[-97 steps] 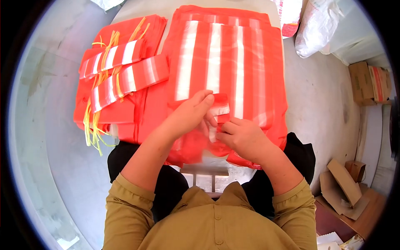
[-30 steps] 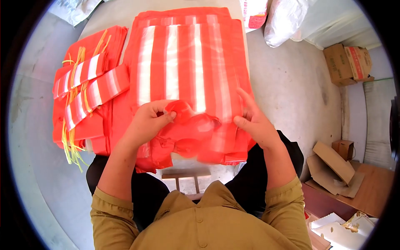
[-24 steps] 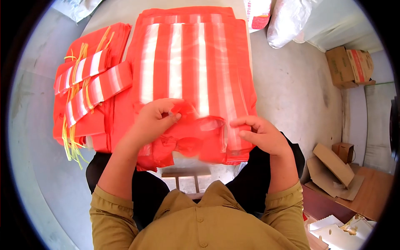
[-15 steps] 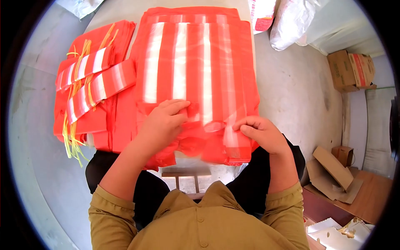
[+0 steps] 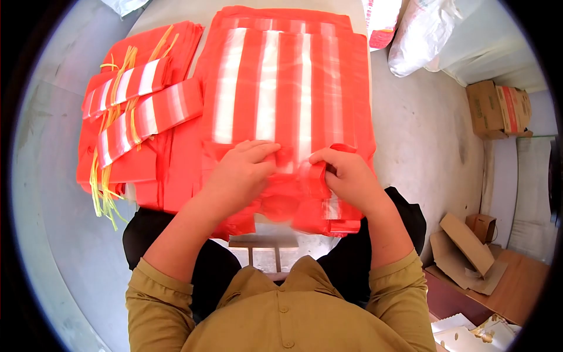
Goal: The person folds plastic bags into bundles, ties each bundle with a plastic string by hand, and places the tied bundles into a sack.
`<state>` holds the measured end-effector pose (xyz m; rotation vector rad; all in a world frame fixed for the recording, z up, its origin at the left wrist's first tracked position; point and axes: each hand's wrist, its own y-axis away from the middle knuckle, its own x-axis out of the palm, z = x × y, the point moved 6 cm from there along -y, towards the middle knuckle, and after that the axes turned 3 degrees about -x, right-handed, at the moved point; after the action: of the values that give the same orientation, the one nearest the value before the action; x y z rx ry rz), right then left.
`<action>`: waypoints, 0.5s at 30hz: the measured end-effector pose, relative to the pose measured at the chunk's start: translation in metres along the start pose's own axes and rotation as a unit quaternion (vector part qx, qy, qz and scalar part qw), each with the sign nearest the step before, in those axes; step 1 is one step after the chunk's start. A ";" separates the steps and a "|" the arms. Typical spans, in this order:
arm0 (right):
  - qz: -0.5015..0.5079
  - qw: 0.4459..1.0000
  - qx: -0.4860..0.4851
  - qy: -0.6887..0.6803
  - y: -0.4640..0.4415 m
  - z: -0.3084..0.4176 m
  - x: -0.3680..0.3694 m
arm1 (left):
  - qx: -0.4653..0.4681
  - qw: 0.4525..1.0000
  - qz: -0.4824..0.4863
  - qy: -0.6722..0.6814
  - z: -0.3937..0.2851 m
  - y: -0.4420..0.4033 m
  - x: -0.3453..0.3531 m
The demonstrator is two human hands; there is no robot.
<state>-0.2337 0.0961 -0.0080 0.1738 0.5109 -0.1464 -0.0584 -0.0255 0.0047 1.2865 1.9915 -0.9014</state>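
Observation:
A stack of red plastic bags with white stripes point(image 5: 267, 88) lies flat in front of me. My left hand point(image 5: 249, 170) is closed on the top bag near its lower edge, fingers together and thumb hidden beneath. My right hand point(image 5: 346, 176) pinches a bunched fold of the same bag between thumb and fingers, a short way to the right of my left hand. Below the hands, the bag's loose handle ends hang crumpled at the table's near edge. To the left, folded striped bundles point(image 5: 149, 120) rest on a second red pile point(image 5: 126, 167).
Yellow ties point(image 5: 102, 193) hang over the left pile. A white sack point(image 5: 423, 35) stands on the floor at the back right. A cardboard box point(image 5: 498, 108) is by the right wall, and an opened carton point(image 5: 466, 252) lies on a brown surface at lower right.
My right hand has moved left and slightly up with the bag's fold, closer to my left hand. My left hand stays at the bag's lower edge. The whole view has shifted slightly.

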 end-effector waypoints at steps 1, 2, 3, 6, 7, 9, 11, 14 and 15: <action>-0.028 0.994 -0.050 0.094 -0.002 0.007 0.000 | 0.001 1.000 -0.001 0.000 0.000 0.000 0.000; -0.036 0.991 -0.060 0.118 -0.002 0.012 0.000 | 0.002 1.000 -0.001 0.001 0.000 0.000 0.000; -0.043 0.986 -0.070 0.142 -0.003 0.022 -0.003 | 0.003 1.000 -0.002 0.001 0.000 0.000 -0.001; -0.066 0.966 -0.114 0.222 -0.003 0.051 -0.015 | -0.002 1.000 0.000 -0.017 0.004 0.003 0.003; -0.074 0.957 -0.130 0.249 -0.003 0.056 -0.019 | 0.002 1.000 -0.009 -0.023 0.004 0.005 0.003; -0.045 0.957 -0.194 0.210 -0.005 0.054 -0.020 | 0.011 0.999 -0.026 -0.033 0.001 0.006 0.004; -0.003 0.966 -0.205 0.156 -0.010 0.048 -0.017 | 0.011 0.998 -0.053 -0.034 -0.005 0.005 0.000; 0.046 0.986 -0.144 0.068 -0.018 0.034 -0.007 | 0.049 0.996 -0.050 -0.048 -0.008 0.004 0.000; 0.041 0.990 -0.125 0.051 -0.021 0.027 -0.004 | 0.067 0.995 -0.042 -0.055 -0.008 0.004 0.002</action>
<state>-0.2278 0.0707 0.0144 -0.0435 0.6184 0.0075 -0.0562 -0.0167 0.0072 1.2046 1.9401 -1.1397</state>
